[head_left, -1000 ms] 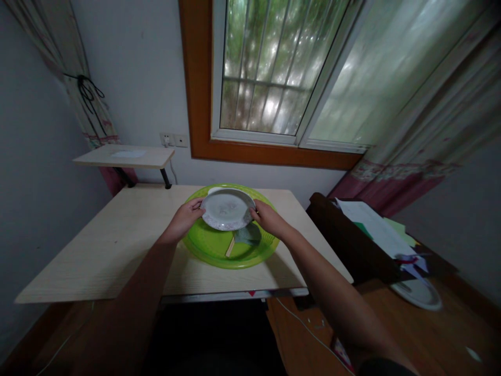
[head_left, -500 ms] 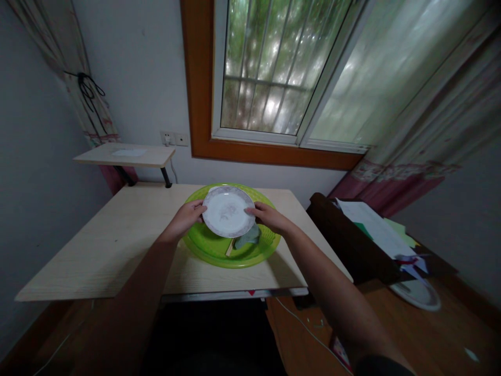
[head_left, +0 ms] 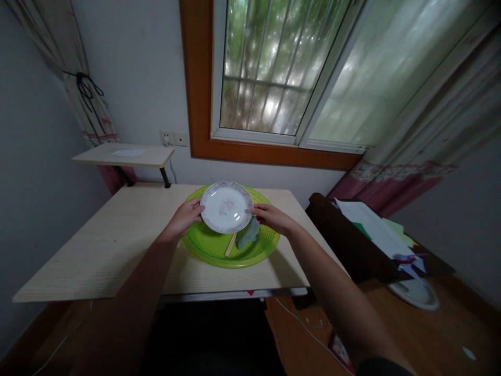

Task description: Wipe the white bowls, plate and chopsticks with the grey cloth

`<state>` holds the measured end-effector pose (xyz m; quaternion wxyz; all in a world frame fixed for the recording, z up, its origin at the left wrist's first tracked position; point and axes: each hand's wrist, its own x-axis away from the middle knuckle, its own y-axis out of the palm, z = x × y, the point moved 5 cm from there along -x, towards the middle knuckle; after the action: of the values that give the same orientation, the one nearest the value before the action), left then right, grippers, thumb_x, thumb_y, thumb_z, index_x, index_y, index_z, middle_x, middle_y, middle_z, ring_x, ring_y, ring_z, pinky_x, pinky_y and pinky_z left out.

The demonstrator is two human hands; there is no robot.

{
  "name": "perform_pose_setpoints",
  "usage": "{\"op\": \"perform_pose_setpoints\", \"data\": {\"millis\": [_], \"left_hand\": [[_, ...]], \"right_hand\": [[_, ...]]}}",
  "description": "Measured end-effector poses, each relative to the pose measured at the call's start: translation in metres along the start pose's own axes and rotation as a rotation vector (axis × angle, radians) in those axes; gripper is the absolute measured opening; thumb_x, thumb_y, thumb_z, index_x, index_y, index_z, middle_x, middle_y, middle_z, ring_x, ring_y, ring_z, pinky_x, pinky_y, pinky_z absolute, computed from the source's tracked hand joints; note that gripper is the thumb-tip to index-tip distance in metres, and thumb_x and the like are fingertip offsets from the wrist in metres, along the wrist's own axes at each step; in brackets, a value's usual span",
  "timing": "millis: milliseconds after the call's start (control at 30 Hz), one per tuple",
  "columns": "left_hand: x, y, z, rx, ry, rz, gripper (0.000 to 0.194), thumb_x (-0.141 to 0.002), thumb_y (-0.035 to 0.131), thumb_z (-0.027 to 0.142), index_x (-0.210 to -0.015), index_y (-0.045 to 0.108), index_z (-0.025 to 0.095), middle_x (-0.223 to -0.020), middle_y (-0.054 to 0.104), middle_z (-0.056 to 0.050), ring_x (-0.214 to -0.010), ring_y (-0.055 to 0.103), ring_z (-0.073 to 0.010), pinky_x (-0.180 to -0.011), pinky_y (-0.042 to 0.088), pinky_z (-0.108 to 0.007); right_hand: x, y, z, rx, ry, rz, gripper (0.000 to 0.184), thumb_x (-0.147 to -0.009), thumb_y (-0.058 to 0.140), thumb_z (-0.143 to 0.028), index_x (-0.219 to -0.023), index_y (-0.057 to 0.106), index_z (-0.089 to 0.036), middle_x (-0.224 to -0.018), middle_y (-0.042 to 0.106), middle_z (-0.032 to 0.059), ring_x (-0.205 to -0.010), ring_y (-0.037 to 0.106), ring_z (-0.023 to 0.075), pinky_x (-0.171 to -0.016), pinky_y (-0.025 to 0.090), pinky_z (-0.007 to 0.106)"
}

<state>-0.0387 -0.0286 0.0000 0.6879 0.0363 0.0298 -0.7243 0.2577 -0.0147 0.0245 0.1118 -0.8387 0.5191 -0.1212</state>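
A white plate [head_left: 226, 208] with a patterned rim is tilted toward me, above a large green plastic basin [head_left: 219, 259]. My left hand [head_left: 187, 218] grips its left edge, thumb on the face. On the opposite edge, my right hand [head_left: 272, 216] pinches the rim, thumb on top. Inside the basin, a grey-green cloth [head_left: 248, 234] lies below the plate's lower right edge. Beside the cloth sits a pair of light wooden chopsticks [head_left: 230, 245], their upper ends hidden behind the plate.
The basin stands on a pale wooden table [head_left: 129, 235]. A small raised shelf [head_left: 123, 154] is at the back left. To the right are a dark brown piece of furniture [head_left: 344, 245] with papers [head_left: 368, 222] and a round white lid-like thing [head_left: 415, 295] low down.
Both hands have tilted the plate so its face turns more toward me, then raised it slightly. The cloth and chopsticks stay in the basin, the cloth's visible shape differing.
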Motion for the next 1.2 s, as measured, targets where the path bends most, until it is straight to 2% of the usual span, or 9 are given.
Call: {"op": "perform_pose_setpoints", "data": {"millis": [133, 300, 400, 533, 633, 767, 900, 1033, 1200], "left_hand": [[0.002, 0.001, 0.003, 0.039, 0.011, 0.006, 0.051, -0.076, 0.076, 0.038, -0.12, 0.069, 0.014, -0.122, 0.073, -0.017, -0.103, 0.073, -0.0305, -0.085, 0.061, -0.044], [0.004, 0.002, 0.006, 0.084, 0.075, 0.017, 0.053, -0.077, 0.076, 0.034, -0.125, 0.063, 0.016, -0.131, 0.07, -0.017, -0.116, 0.069, -0.0304, -0.097, 0.057, -0.046], [0.006, 0.0, 0.008, 0.083, 0.143, 0.039, 0.049, -0.079, 0.074, 0.034, -0.123, 0.065, 0.016, -0.128, 0.071, -0.015, -0.116, 0.069, -0.0293, -0.103, 0.054, -0.047], [0.01, 0.001, 0.012, 0.076, 0.188, 0.028, 0.048, -0.084, 0.073, 0.037, -0.127, 0.068, 0.016, -0.126, 0.073, -0.013, -0.119, 0.067, -0.0306, -0.109, 0.049, -0.05], [0.015, 0.004, 0.02, 0.019, 0.234, -0.012, 0.052, -0.085, 0.075, 0.04, -0.131, 0.07, 0.018, -0.135, 0.07, -0.013, -0.13, 0.061, -0.0328, -0.117, 0.042, -0.05], [0.019, 0.007, 0.033, -0.117, 0.353, -0.048, 0.052, -0.09, 0.071, 0.045, -0.137, 0.068, 0.022, -0.149, 0.061, -0.01, -0.143, 0.05, -0.0306, -0.126, 0.029, -0.049], [0.02, 0.011, 0.038, -0.228, 0.425, -0.01, 0.042, -0.089, 0.072, 0.039, -0.13, 0.073, 0.028, -0.152, 0.057, -0.008, -0.147, 0.045, -0.0272, -0.129, 0.023, -0.044], [0.016, 0.021, 0.032, -0.136, 0.342, 0.035, 0.051, -0.082, 0.078, 0.027, -0.133, 0.071, 0.028, -0.153, 0.056, -0.008, -0.147, 0.044, -0.0282, -0.129, 0.024, -0.045], [0.007, 0.033, 0.012, 0.334, -0.004, -0.009, 0.055, -0.083, 0.078, 0.028, -0.137, 0.068, 0.028, -0.145, 0.064, -0.007, -0.128, 0.062, -0.03, -0.106, 0.053, -0.043]], "right_hand": [[0.001, 0.018, -0.003, -0.052, 0.049, -0.119, 0.028, -0.091, 0.07, -0.041, -0.108, 0.068, -0.018, -0.106, 0.073, 0.0084, -0.081, 0.066, 0.0149, -0.065, 0.056, 0.024], [-0.002, 0.038, -0.002, -0.121, 0.11, -0.134, 0.02, -0.09, 0.065, -0.026, -0.107, 0.059, -0.019, -0.094, 0.074, 0.0073, -0.074, 0.072, 0.0167, -0.058, 0.056, 0.023], [-0.002, 0.048, -0.003, -0.175, 0.134, -0.138, 0.029, -0.089, 0.064, -0.025, -0.116, 0.054, -0.02, -0.102, 0.074, 0.0089, -0.073, 0.077, 0.0197, -0.056, 0.059, 0.026], [0.001, 0.048, -0.007, -0.212, 0.119, -0.061, 0.046, -0.091, 0.063, -0.031, -0.134, 0.048, -0.025, -0.121, 0.069, 0.0106, -0.077, 0.079, 0.0231, -0.055, 0.063, 0.031], [0.003, 0.044, -0.014, -0.3, 0.07, -0.062, 0.051, -0.086, 0.066, -0.03, -0.135, 0.051, -0.029, -0.134, 0.066, 0.0097, -0.09, 0.078, 0.0252, -0.063, 0.065, 0.034], [0.003, 0.038, -0.023, -0.416, -0.051, -0.074, 0.044, -0.079, 0.071, -0.026, -0.122, 0.062, -0.028, -0.128, 0.07, 0.0057, -0.105, 0.073, 0.0256, -0.085, 0.064, 0.04], [0.0, 0.027, -0.029, -0.348, -0.279, 0.1, 0.035, -0.074, 0.078, -0.027, -0.108, 0.072, -0.026, -0.124, 0.07, 0.0038, -0.115, 0.066, 0.0235, -0.103, 0.054, 0.04], [-0.001, 0.021, -0.034, -0.232, -0.493, 0.222, 0.023, -0.079, 0.073, -0.025, -0.102, 0.073, -0.027, -0.119, 0.07, 0.0025, -0.116, 0.063, 0.0221, -0.109, 0.047, 0.039], [0.002, 0.022, -0.044, -0.02, -0.672, 0.296, 0.021, -0.085, 0.061, -0.02, -0.102, 0.073, -0.027, -0.117, 0.07, 0.004, -0.118, 0.062, 0.0227, -0.113, 0.042, 0.042]]}}
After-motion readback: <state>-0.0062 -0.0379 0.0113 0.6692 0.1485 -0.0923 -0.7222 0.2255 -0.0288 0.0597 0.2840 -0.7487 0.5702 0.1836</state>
